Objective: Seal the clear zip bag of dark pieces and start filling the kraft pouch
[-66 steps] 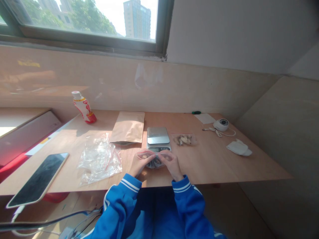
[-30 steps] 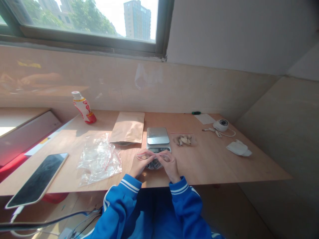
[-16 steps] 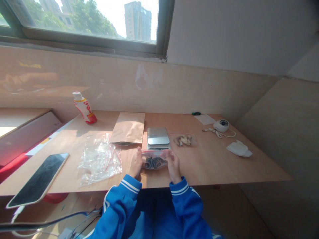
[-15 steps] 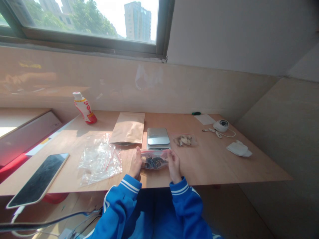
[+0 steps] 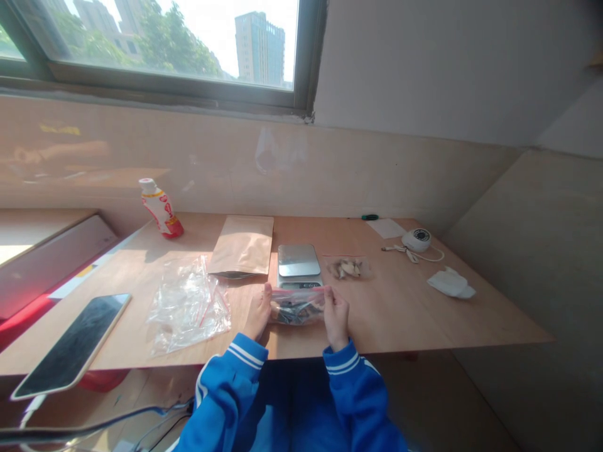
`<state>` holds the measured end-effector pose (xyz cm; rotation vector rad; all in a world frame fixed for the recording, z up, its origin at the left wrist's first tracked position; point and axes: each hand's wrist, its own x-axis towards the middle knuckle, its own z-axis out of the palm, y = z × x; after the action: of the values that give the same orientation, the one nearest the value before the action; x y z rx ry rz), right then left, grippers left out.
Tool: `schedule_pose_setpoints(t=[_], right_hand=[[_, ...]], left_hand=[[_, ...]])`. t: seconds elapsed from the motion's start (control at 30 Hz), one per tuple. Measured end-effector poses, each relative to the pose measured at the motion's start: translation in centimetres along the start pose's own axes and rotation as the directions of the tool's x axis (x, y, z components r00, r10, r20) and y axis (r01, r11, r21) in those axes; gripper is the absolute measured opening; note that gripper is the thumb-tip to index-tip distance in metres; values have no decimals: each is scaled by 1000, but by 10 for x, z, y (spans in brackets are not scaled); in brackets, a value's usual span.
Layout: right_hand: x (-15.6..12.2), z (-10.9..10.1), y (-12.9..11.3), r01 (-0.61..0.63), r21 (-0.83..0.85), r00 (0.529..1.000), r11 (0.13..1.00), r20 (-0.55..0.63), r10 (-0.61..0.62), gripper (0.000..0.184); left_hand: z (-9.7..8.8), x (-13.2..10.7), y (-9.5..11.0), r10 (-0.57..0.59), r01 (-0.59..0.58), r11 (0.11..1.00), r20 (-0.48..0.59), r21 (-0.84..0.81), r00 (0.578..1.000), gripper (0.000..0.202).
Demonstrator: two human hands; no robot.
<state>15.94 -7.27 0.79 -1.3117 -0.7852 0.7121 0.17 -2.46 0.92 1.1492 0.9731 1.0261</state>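
Observation:
A clear zip bag point(image 5: 298, 307) with dark pieces inside is stretched between my two hands, just in front of the scale. My left hand point(image 5: 258, 312) pinches its left top corner, and my right hand point(image 5: 336, 316) grips the right top corner. The bag's pinkish-red zip strip runs along the top between my fingers. Behind it stands a small kitchen scale point(image 5: 298, 261) with a bare metal plate and a display partly showing. To the right of the scale lies another zip bag point(image 5: 348, 268) holding pale, dried-looking pieces.
Left of my hands lie empty clear zip bags point(image 5: 188, 307) and a brown paper pouch point(image 5: 244, 245). A phone point(image 5: 73, 344) overhangs the front left edge. A bottle point(image 5: 161, 208) stands at the back left; a white camera point(image 5: 417, 239) with cables and a crumpled tissue point(image 5: 451, 283) lie right.
My right hand has shifted slightly right, and the bag's top is pulled straighter between my hands. More of the scale's display now shows above it.

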Motion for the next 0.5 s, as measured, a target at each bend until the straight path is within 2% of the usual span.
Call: schedule_pose_setpoints(t=[0.1, 0.23, 0.33, 0.43, 0.5], right_hand=[[14, -21, -9, -5, -59, 999, 998, -53, 2, 58], [55, -70, -22, -24, -106, 965, 994, -262, -5, 64], [92, -103, -23, 9, -228, 963, 974, -262, -71, 70], [113, -117, -14, 19, -404, 941, 915, -301, -152, 80], [112, -114, -6, 54, -591, 874, 805, -361, -324, 80]], left_hand=[[0, 1, 4, 25, -30, 997, 69, 68, 997, 66], [0, 3, 9, 86, -92, 983, 43, 157, 995, 59], [2, 3, 11, 73, -75, 988, 18, 138, 997, 58], [4, 1, 9, 67, -66, 991, -9, 116, 998, 57], [4, 1, 7, 58, -53, 994, -48, 93, 997, 56]])
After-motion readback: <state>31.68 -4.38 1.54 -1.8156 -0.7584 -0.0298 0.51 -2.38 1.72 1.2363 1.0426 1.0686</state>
